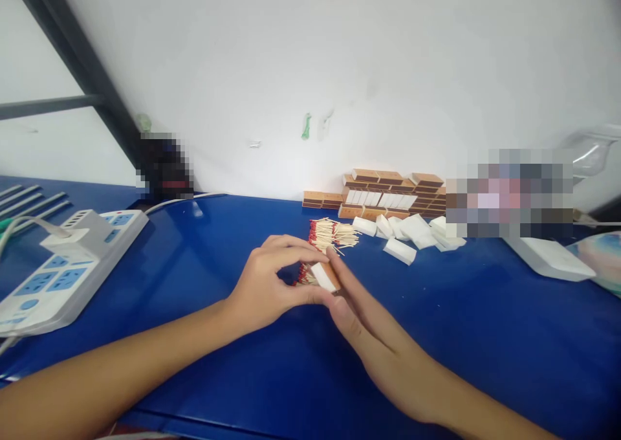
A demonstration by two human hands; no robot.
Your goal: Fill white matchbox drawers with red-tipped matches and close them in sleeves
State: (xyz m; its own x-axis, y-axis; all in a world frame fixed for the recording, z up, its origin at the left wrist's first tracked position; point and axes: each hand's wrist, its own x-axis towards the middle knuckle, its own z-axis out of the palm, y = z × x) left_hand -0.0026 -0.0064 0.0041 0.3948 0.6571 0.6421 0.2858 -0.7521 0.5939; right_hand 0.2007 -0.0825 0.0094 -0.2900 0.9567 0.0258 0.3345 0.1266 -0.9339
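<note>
Between my two hands is a small matchbox [324, 277], its white inner tray showing beside the brown sleeve. My left hand [272, 275] curves round from the left, thumb and fingers pinching the tray end. From the right, my right hand [371, 330] has its thumb and straight fingers against the sleeve side. Red-tipped matches [305, 274] show behind the box, within the curve of my left hand; whether any lie inside it is hidden. Just beyond the fingers, a larger pile of loose matches [334, 233] lies on the blue table [213, 375].
Stacked brown matchboxes [378, 180] stand against the wall. Several white inner trays [400, 251] lie scattered in front of them. A power strip [63, 278] with a plugged-in adapter [77, 233] is at left. A white box [550, 259] sits at right.
</note>
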